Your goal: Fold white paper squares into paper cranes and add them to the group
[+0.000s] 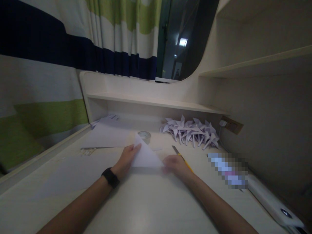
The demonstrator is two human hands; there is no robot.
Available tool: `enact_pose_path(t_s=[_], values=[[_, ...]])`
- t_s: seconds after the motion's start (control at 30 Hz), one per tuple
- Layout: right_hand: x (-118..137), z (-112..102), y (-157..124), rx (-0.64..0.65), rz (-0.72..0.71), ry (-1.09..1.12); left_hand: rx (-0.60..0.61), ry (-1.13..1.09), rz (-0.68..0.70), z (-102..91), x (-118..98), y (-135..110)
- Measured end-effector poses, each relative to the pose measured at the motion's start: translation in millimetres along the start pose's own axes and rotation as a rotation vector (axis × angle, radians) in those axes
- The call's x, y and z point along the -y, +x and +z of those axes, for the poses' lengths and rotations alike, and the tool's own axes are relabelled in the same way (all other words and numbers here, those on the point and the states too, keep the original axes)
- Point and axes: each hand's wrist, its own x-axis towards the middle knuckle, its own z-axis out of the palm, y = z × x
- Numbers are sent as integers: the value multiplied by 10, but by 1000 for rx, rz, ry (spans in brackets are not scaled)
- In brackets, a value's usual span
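A white sheet of paper folded into a triangle (pixel 146 156) is held above the middle of the desk. My left hand (pixel 127 159), with a black watch band on the wrist, is closed on its left edge, thumb on top. At the paper's right corner is my right hand (pixel 175 163), its fingers curled together and slightly blurred, pinching that corner. Just beyond the right hand lies a yellow utility knife (pixel 186 162) with its blade out. Behind the folded paper sits a roll of clear tape (pixel 144 136).
A stack of white paper (pixel 107 133) lies at the back left, with more sheets (pixel 75 175) nearer. Several paper pinwheels (pixel 191 130) are heaped at the back right. A blurred-out device (pixel 227 170) and a long white object (pixel 273 201) line the right side under a shelf.
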Motion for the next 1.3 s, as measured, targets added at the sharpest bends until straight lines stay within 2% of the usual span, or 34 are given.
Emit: enact_pose_path(t_s=[0.1,0.2,0.3,0.37,0.43,0.53,0.7,0.87,1.0,1.13,1.3], values=[[-39,-72,24,-119,-75,-174,-96,-22,45,-78,-11,52],[-39,-46,-20,-272,-330,-529,-73,-4,36,-83,19,61],[-27,56,-101,-205,-576,-749,45,4,-14,-6,88,27],[-21,120,-140,-108,-629,-795,118,-25,-49,67,138,-3],[-14,153,-157,-38,-624,-810,161,-70,-74,130,174,-24],[-3,153,-149,-5,-586,-800,203,-150,-100,173,183,-31],[24,151,-123,-88,-460,-617,381,-295,-123,98,131,-41],[65,195,-129,-154,-301,-440,491,-312,-102,49,160,-61],[82,226,-136,-169,-263,-359,576,-275,-73,97,176,-68],[79,246,-128,-158,-237,-291,566,-185,-50,135,159,-83],[106,267,-149,-175,-248,-324,535,-111,-4,164,184,-73]])
